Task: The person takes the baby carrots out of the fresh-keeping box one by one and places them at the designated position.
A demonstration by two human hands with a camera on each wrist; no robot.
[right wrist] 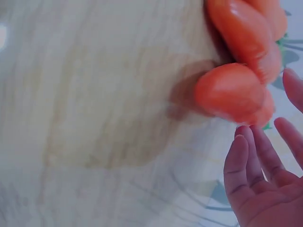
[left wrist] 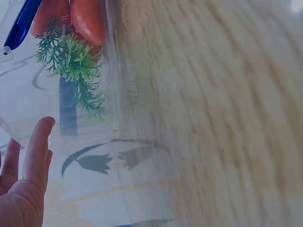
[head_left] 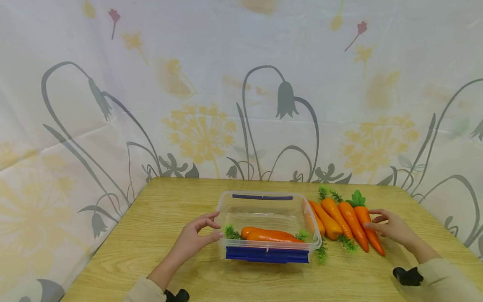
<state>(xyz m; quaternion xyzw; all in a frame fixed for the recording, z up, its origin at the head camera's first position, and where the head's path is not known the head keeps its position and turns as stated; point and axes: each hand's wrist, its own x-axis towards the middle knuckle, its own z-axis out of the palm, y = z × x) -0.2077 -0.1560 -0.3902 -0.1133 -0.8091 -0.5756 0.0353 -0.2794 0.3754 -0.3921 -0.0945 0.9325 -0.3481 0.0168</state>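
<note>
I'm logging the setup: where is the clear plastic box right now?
In the head view, the clear plastic box sits on the table, slightly right of centre, between the left hand and the loose carrots.

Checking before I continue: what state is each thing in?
Clear box: upright, lidless, partly filled.
Blue front latch: unfastened.
Boxed carrots: lying down.
Carrots outside: lying side by side.
Left hand: relaxed, beside the box.
Right hand: relaxed, at the rightmost carrot; contact unclear.

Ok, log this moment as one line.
left hand: beside clear rectangular plastic box | right hand: at rightmost glossy orange tapered carrot | box: open, orange carrots inside
</note>
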